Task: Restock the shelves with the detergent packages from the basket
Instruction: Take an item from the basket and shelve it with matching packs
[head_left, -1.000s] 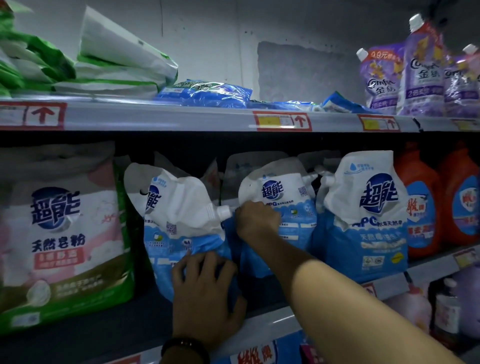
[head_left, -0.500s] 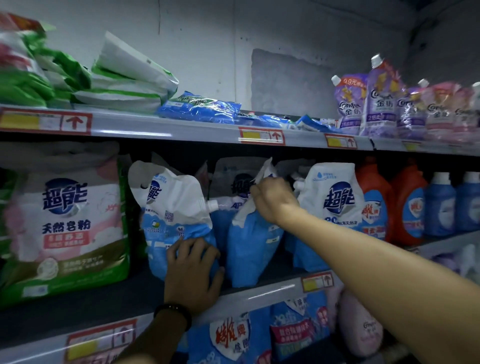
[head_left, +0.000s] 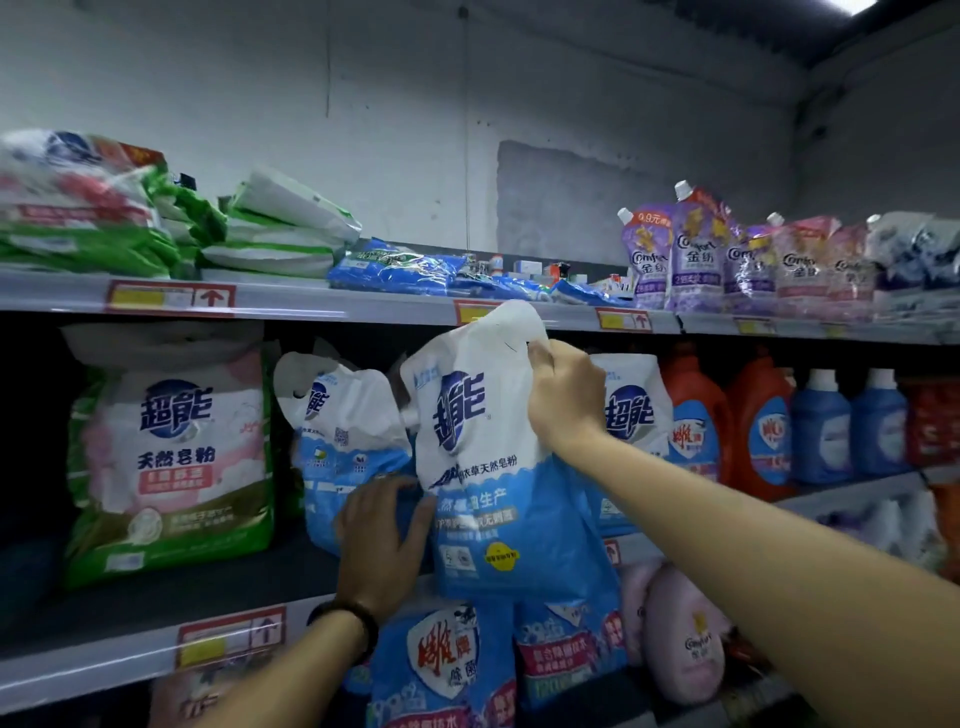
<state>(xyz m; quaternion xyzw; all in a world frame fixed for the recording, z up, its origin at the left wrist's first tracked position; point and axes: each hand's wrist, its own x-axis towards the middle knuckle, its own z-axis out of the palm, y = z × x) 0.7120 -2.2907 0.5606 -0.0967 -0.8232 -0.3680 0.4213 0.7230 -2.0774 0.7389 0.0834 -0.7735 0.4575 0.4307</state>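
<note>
1. The right hand (head_left: 563, 395) grips the upper right corner of a white-and-blue detergent pouch (head_left: 483, 467), with its fingers curled into the crumpled white top.
2. The pouch hangs upright in front of the middle shelf (head_left: 156, 623). Its top reaches the front rail of the top shelf (head_left: 311, 306), and its bottom hangs over the middle shelf's front edge.
3. The left hand (head_left: 382, 540) is spread flat with its fingers straight. It presses on the lower part of a second pouch (head_left: 348, 441) standing just to the left, and its fingertips touch the held pouch's left edge. A dark bracelet (head_left: 353, 623) sits on that wrist.
4. The two hands are apart, one high and one low on either side of the held pouch.
5. A third pouch (head_left: 634, 415) of the same kind stands behind the right wrist.
6. A large green-and-pink bag (head_left: 171, 457) stands at the left of the middle shelf. To the right stand orange bottles (head_left: 696, 415), then blue bottles (head_left: 821, 431).
7. The top shelf carries stacked green-and-white bags (head_left: 280, 234), flat blue packs (head_left: 400, 265) and upright purple pouches (head_left: 691, 254).
8. Below the middle shelf are blue bags (head_left: 447, 665) and a pink bag (head_left: 685, 639).
</note>
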